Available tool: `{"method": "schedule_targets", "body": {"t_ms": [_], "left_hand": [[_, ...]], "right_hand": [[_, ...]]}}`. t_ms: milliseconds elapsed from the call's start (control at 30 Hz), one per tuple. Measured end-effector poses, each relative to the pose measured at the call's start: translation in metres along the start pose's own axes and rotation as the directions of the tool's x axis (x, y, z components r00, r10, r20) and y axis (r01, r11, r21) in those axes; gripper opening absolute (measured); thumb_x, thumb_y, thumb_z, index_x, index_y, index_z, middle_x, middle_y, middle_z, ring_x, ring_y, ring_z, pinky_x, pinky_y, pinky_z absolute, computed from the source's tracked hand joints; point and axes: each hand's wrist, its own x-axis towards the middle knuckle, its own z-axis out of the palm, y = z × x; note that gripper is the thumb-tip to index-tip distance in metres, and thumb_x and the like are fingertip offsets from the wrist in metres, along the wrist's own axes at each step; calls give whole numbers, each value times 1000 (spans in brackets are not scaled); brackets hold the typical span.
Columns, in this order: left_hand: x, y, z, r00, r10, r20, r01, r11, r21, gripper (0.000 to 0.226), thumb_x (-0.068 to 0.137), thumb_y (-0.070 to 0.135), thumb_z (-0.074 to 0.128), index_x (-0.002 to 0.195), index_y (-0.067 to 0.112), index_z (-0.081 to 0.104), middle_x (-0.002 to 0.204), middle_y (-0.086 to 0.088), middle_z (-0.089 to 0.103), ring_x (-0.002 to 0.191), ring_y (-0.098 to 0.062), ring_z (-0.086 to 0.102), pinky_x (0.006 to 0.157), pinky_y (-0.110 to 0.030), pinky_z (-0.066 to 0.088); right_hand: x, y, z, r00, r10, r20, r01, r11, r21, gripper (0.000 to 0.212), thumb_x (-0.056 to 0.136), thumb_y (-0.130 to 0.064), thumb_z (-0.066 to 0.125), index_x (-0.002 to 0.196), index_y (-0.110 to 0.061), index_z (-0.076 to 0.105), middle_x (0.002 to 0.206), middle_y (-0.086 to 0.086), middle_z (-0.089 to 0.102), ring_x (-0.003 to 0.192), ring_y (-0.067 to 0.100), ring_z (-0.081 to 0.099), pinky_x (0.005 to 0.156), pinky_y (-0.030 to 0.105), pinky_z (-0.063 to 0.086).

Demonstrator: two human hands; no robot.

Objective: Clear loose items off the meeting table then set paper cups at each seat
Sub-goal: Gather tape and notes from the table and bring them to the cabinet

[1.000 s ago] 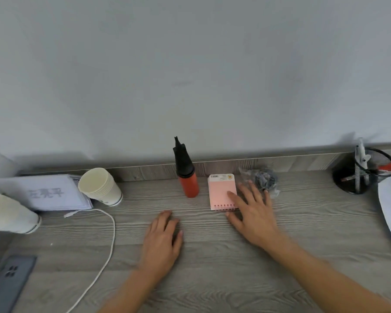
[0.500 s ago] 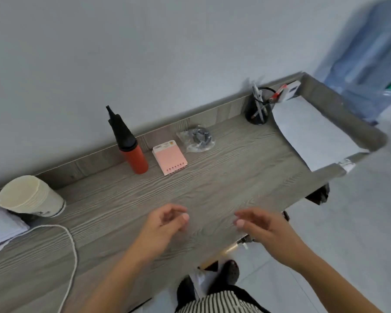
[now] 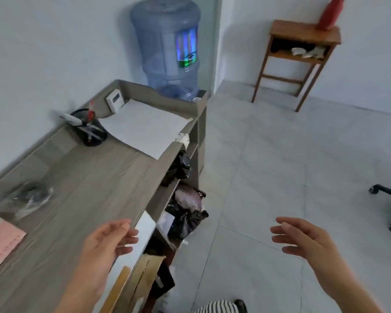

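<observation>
Head view shows both of your hands empty. Your left hand point(image 3: 104, 247) hangs over the near edge of the table point(image 3: 81, 190), fingers loosely spread and curled around nothing. Your right hand point(image 3: 307, 242) is out over the tiled floor point(image 3: 269, 154), well apart from the table, fingers likewise open and holding nothing.

Progress, as judged from this view: clearing is not finished. A pink notepad point(image 3: 2, 240) lies flat at the left edge of the table. A crumpled clear plastic bag point(image 3: 29, 197) with something dark inside sits just beyond it. A black pen holder point(image 3: 90, 129) with pens stands upright near the back rail. A large white sheet point(image 3: 147, 125) covers the far end, and a small white device point(image 3: 114, 100) leans in the far corner. No paper cups appear in this view, so none can be confirmed at any seat, and that step looks wholly outstanding.

Materials: the table is grey wood-grain laminate with a raised lip along back and end. The notepad is thin and rectangular with a perforated edge. The bag is soft, wrinkled film and will likely deform when gripped. The holder is rigid, round and dark. Black plastic bags point(image 3: 178, 170) bulge from the shelves beneath. A blue translucent water jug point(image 3: 167, 46) stands behind the table's far end.
</observation>
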Motion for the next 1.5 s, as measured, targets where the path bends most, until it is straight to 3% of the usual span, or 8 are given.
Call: {"method": "schedule_targets", "body": {"t_ms": [300,567,867,967,1033,1133,1167,1500], "left_hand": [[47,52,211,903,96,418,-194,961,198,19,93,11,56,107,12,68,94,-14,75,90,-29,70,83,-47,54],[158,86,377,890,-18,456,-92,972,217,15,94,5,54,103,5,66,93,-26,70,84,-38,66,53,-30,59],[264,200,622,723,77,687,-301,930,213,11,94,9,54,97,8,65,96,-25,68,80,-33,65,62,-32,54],[280,230,702,660,99,744,-346,920,184,12,94,9,53,97,9,65,91,-21,70,79,-31,67,57,-26,56],[288,240,755,627,97,773,-360,916,177,12,94,9,53,97,9,65,89,-19,71,78,-30,67,57,-26,55],[301,246,835,597,80,798,-377,907,191,12,94,8,54,97,6,65,91,-22,69,79,-33,66,65,-34,51],[306,248,861,588,73,806,-380,904,196,12,94,8,54,98,4,65,92,-22,69,80,-34,65,67,-36,50],[361,317,1069,637,95,765,-403,887,226,13,93,9,55,99,7,67,89,-19,72,83,-35,67,72,-40,52]], "right_hand": [[51,25,-186,928,105,-357,-49,985,163,16,94,-14,57,104,-12,70,93,10,76,87,26,72,80,43,53],[152,12,-271,836,182,-517,-24,954,298,17,94,-17,57,103,-13,71,91,9,77,87,27,73,81,45,53],[281,-78,-367,730,128,-672,139,934,329,17,93,-20,59,104,-13,69,93,9,77,88,26,73,76,39,55],[309,-94,-401,706,99,-701,194,925,326,62,61,-62,76,104,-17,70,94,8,77,85,22,74,77,40,55],[332,-96,-428,676,112,-729,194,926,323,79,47,-72,76,104,-18,70,92,5,77,85,21,74,77,41,55],[378,-93,-479,633,166,-756,201,908,368,23,88,-30,63,105,-15,70,92,7,77,93,29,72,81,43,55],[396,-92,-497,614,186,-767,190,908,372,18,92,-22,59,105,-14,70,92,8,77,92,29,71,81,43,54],[603,-151,-670,661,169,-731,129,935,332,16,93,-16,58,104,-14,70,88,4,78,81,20,74,71,34,54]]}}
